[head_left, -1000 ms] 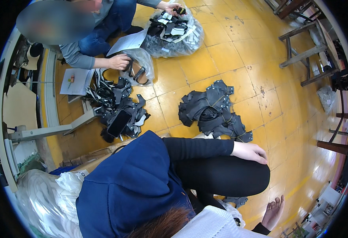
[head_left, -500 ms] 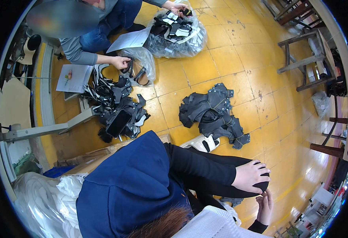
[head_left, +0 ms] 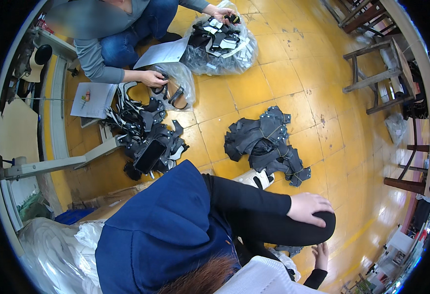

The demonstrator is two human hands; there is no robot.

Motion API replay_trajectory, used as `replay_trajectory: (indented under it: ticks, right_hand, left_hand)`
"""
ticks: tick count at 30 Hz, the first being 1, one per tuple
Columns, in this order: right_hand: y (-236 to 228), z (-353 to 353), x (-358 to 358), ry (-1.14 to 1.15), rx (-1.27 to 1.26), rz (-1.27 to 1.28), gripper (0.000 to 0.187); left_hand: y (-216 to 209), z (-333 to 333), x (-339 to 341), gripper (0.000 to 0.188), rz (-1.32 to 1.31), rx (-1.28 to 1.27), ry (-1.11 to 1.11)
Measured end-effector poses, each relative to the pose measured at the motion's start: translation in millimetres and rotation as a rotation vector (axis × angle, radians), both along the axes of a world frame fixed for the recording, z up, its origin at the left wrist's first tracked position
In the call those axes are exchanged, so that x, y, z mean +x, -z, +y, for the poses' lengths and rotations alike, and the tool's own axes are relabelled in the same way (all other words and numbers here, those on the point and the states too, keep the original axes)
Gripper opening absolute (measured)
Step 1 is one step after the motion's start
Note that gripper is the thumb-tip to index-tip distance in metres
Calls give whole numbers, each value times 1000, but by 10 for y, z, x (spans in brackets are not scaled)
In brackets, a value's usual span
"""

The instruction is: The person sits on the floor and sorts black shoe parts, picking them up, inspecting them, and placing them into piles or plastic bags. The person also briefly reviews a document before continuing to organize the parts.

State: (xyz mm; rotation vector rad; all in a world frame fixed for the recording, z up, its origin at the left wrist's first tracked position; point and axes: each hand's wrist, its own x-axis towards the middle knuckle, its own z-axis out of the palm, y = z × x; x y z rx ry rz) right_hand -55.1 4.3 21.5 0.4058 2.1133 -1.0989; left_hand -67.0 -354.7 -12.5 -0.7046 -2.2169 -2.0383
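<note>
Dark-grey bundles of flat, strap-shaped pieces (head_left: pixel 267 144) lay on the yellow tiled floor (head_left: pixel 335 152), near the bent black-clad knee (head_left: pixel 320 235).
They looked fairly light, limp and apt to slide loose, best gripped at their tied middles. The left hand (head_left: pixel 309 208) draped over the knee, fingers released; the right hand (head_left: pixel 321 253), beside it, had loosely parted fingers, visibly holding nothing.

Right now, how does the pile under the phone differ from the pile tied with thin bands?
The phone pile carries a black phone; the tied pile carries none. The phone pile mixes white with dark pieces; the tied pile looks almost wholly dark grey. Both rest on the yellow floor.
</note>
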Motion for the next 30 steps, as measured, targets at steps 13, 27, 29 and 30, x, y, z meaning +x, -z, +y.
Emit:
replay_trajectory:
  ticks: [13, 27, 29, 30]
  right_hand:
    - [352, -470, 1230, -211, -474, 16, 30]
    - [-29, -178, 982, -77, -464, 272, 52]
    - [3, -223, 931, -82, -458, 239, 52]
    - [32, -249, 930, -63, -453, 235, 53]
  left_hand:
    - [2543, -2505, 906, 51, -786, -307, -1045]
    - [2904, -3909, 1324, 87, -986, -311, -1560]
    - [2999, -4064, 1371, 85, -904, -280, -1620]
    - [3043, -4146, 1400, 86, -873, -349, -1585]
